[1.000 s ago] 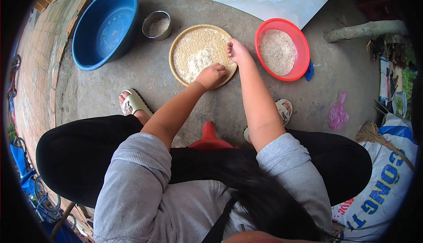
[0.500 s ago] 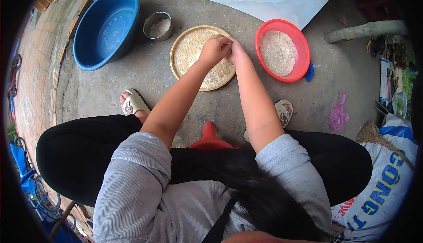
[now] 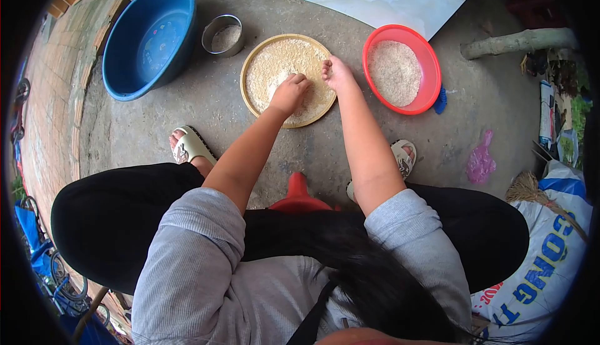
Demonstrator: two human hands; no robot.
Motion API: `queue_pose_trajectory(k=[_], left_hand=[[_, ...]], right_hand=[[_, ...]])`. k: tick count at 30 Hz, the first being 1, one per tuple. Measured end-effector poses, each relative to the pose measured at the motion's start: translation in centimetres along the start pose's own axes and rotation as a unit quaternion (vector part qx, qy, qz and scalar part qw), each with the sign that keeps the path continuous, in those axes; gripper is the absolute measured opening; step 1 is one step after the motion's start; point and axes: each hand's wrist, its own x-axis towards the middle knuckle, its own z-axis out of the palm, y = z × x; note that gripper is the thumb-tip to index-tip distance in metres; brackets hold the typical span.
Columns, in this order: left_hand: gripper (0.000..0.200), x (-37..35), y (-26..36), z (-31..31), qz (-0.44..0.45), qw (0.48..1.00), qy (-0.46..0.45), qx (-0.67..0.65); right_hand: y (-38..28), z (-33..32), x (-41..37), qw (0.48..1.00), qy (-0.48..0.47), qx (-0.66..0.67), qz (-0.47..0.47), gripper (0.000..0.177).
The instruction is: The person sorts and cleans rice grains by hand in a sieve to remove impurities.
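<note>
My left fingers [image 3: 300,80] bend over grain [image 3: 265,73], which a round tray's rim [image 3: 243,85] contains. My right fingers [image 3: 326,70] curl nearby; whether either hand grips anything, I cannot tell.

Diffuse daylight is illuminating the concrete floor [image 3: 250,151] softly; fisheye distortion is bending the darkened, vignetted edges.

Large basin [image 3: 149,40], left of hands [image 3: 290,94]: blue. Smaller basin [image 3: 430,77], right of hands: red. Round tray [image 3: 243,82], under hands: tan. Sleeves [image 3: 206,210]: grey, ribbed.
</note>
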Motion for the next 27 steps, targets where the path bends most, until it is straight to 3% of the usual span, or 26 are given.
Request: queue_pose_trajectory(k=[1,3,5,7,9,11,13,17,19,21,25,27], left_hand=[[0.025,0.0,-0.6,-0.2,-0.002,1.0,-0.023,-0.01],[0.018,0.2,-1.3,-0.6,0.003,0.999,0.023,-0.023],[0.012,0.8,-2.0,-1.3,-0.113,0.988,0.088,-0.063],[0.01,1.8,-2.7,-2.0,-0.139,0.98,0.13,-0.062],[0.01,2.9,-2.9,-3.2,-0.221,0.953,0.166,-0.127],[0.017,5.1,-0.5,-5.7,-0.231,0.946,0.104,-0.204],[0.02,6.4,0.5,-6.0,-0.167,0.941,0.023,-0.293],[0.023,6.7,1.8,-5.8,-0.131,0.954,0.019,-0.27],[0.024,6.0,0.6,-5.0,-0.091,0.976,0.114,-0.16],[0.025,4.6,0.4,-4.3,-0.1,0.983,0.101,-0.115],[0.028,0.0,0.9,-1.9,0.016,0.999,0.044,-0.021],[0.02,-2.3,0.7,-1.3,0.036,0.996,0.082,-0.007]], right_hand=[[0.1,0.1,0.0,1.0,0.0,-0.016,-0.002,0.027],[0.1,0.1,0.3,0.999,-0.001,-0.031,-0.005,0.026],[0.2,-0.1,0.8,0.999,-0.004,-0.04,0.006,0.027],[0.1,0.0,0.2,0.999,-0.015,-0.042,-0.002,0.029],[0.2,0.3,0.0,0.999,-0.027,-0.044,-0.009,0.03],[0.5,0.8,0.2,0.999,-0.04,-0.024,0.019,0.033],[0.5,1.7,-0.5,0.999,-0.044,0.02,0.02,0.034],[-0.5,2.7,-1.8,0.994,-0.053,0.09,0.022,0.034],[-0.8,2.1,-1.1,0.995,-0.051,0.086,0.014,0.035],[-1.2,1.5,-0.6,0.995,-0.049,0.082,0.006,0.036],[-1.4,0.9,-0.1,0.995,-0.03,0.099,0.011,0.036],[-1.3,0.6,-0.1,0.994,-0.022,0.106,0.015,0.035]])
